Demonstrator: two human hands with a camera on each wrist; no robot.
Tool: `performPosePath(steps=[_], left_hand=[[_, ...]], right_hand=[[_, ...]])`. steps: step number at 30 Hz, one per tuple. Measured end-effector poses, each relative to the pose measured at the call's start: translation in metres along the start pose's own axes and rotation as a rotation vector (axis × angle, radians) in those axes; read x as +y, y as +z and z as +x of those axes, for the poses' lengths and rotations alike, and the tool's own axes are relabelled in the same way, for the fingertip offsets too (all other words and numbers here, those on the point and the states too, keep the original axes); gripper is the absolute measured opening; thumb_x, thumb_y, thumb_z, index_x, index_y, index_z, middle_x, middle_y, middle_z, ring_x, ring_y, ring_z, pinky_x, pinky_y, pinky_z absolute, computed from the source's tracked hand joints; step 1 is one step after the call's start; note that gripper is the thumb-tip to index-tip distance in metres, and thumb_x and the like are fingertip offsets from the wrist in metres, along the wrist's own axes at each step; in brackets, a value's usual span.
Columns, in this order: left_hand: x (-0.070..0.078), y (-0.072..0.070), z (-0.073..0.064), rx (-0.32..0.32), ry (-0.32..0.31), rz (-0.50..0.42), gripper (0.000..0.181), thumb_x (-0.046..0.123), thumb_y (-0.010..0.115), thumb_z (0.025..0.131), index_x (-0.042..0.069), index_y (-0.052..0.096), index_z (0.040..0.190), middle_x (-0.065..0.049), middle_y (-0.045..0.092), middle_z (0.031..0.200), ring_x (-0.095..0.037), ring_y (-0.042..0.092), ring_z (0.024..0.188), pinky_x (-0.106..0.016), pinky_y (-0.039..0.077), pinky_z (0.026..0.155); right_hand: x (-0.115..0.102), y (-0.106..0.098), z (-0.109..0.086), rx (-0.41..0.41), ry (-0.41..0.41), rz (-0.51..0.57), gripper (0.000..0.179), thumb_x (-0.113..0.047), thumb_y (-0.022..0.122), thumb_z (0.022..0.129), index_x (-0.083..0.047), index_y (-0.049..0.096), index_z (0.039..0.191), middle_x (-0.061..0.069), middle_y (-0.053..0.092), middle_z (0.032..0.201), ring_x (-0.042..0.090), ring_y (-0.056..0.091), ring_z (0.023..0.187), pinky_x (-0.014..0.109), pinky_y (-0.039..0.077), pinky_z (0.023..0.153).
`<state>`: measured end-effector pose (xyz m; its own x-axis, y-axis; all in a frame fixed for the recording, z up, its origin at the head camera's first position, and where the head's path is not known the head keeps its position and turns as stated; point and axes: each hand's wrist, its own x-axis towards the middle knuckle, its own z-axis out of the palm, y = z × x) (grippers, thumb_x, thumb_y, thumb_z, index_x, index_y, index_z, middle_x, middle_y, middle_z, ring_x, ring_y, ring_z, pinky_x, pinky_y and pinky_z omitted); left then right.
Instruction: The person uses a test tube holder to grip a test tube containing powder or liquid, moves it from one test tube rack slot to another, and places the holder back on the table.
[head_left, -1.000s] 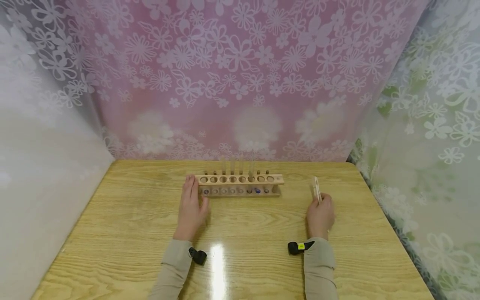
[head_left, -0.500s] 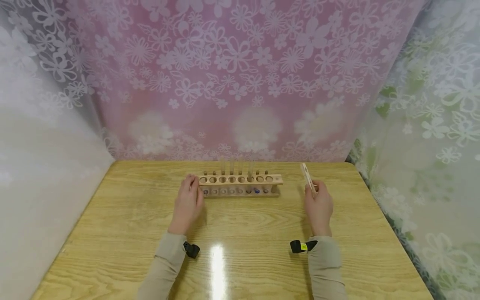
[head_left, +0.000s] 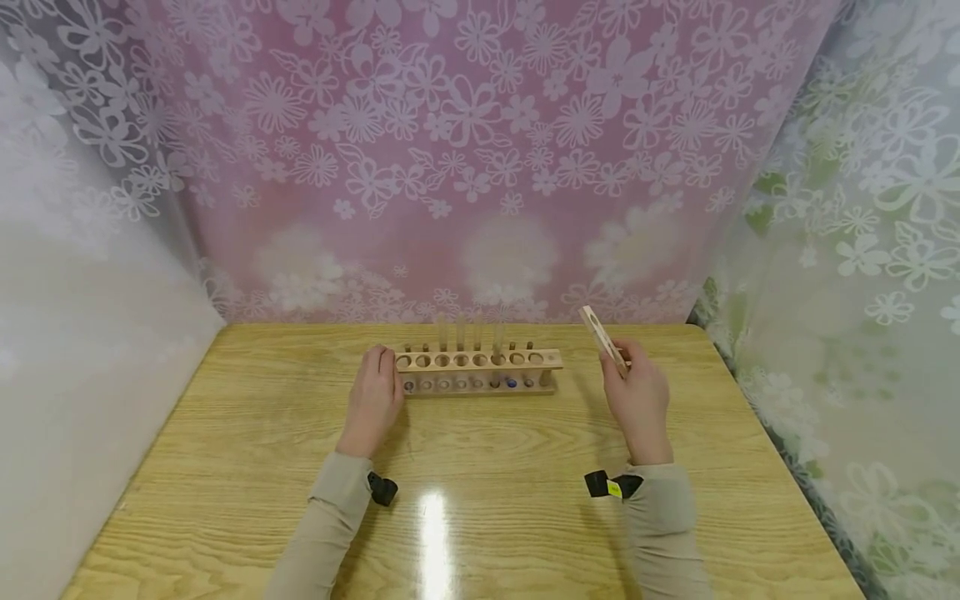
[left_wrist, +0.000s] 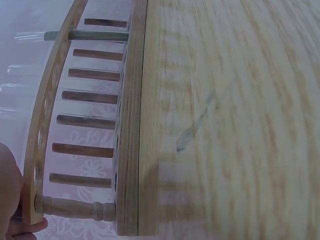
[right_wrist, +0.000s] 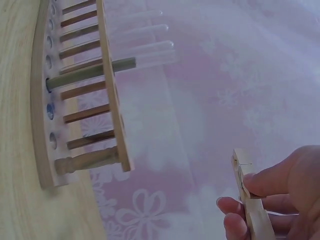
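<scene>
A wooden test tube rack (head_left: 480, 361) stands near the back of the table. Its left end is gripped by my left hand (head_left: 371, 400), with thumb and fingers around the end of the upper bar (left_wrist: 34, 150). In the right part of the rack, one test tube (right_wrist: 90, 75) holds dark greenish liquid. Several inverted clear tubes (right_wrist: 155, 47) sit on pegs behind it. To the right of the rack, my right hand (head_left: 637, 400) pinches a wooden test tube holder (head_left: 602, 340) with a wire spring, raised and tilted up to the left. Its jaws are apart from every tube.
The wood-grain table (head_left: 480, 467) stretches in front of the rack. Floral curtains hang close behind, such as the pink curtain (head_left: 465, 167), and on both sides. Black cameras are strapped to both wrists, including the right wrist camera (head_left: 597, 483).
My right hand has raised the test tube holder off the table area and swung its tip leftward, closer to the rack. My left fingers have closed around the rack's end.
</scene>
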<state>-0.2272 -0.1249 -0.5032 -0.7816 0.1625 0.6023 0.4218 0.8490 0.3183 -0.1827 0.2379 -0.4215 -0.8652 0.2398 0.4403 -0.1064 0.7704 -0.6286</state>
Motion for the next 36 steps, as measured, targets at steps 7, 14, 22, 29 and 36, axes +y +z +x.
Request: performPosePath(steps=[7,14,22,29,36], left_hand=[[-0.006,0.005,0.000,-0.038,0.026,0.080,0.023,-0.004,0.060,0.092,-0.014,0.055,0.112,-0.029,0.054,0.111,-0.044,0.056,0.110,-0.053,0.040,0.109],[-0.004,0.004,-0.001,-0.072,0.006,0.129,0.034,0.001,0.058,0.094,-0.018,0.055,0.122,-0.031,0.058,0.117,-0.048,0.048,0.127,-0.054,0.035,0.113],[-0.005,0.003,0.000,-0.096,-0.007,0.153,0.033,0.004,0.051,0.098,-0.017,0.055,0.123,-0.030,0.059,0.119,-0.046,0.048,0.129,-0.053,0.036,0.113],[-0.003,0.003,0.002,-0.114,-0.007,0.161,0.036,0.004,0.058,0.095,-0.017,0.056,0.125,-0.030,0.059,0.121,-0.045,0.047,0.131,-0.052,0.035,0.114],[-0.002,0.003,0.002,-0.109,-0.005,0.138,0.036,0.005,0.052,0.097,-0.018,0.055,0.125,-0.032,0.059,0.122,-0.046,0.046,0.131,-0.053,0.035,0.113]], right_hand=[[-0.016,-0.003,0.004,-0.004,-0.070,-0.004,0.030,-0.018,0.067,0.096,0.001,0.068,0.119,0.019,0.071,0.100,0.028,0.065,0.064,0.039,0.049,0.052],[-0.028,-0.003,0.008,-0.042,-0.100,0.014,0.029,-0.015,0.070,0.094,0.003,0.070,0.117,0.019,0.072,0.095,0.026,0.063,0.061,0.033,0.046,0.049],[-0.036,-0.003,0.012,-0.072,-0.132,0.019,0.028,-0.014,0.071,0.093,0.003,0.070,0.115,0.018,0.071,0.090,0.020,0.054,0.054,0.028,0.039,0.044],[-0.042,-0.001,0.016,-0.068,-0.174,0.009,0.025,-0.011,0.072,0.091,0.004,0.071,0.111,0.017,0.070,0.086,0.020,0.053,0.054,0.029,0.039,0.045],[-0.052,0.003,0.019,-0.124,-0.184,0.012,0.028,-0.011,0.072,0.091,0.002,0.071,0.115,0.016,0.071,0.087,0.020,0.053,0.056,0.031,0.040,0.047]])
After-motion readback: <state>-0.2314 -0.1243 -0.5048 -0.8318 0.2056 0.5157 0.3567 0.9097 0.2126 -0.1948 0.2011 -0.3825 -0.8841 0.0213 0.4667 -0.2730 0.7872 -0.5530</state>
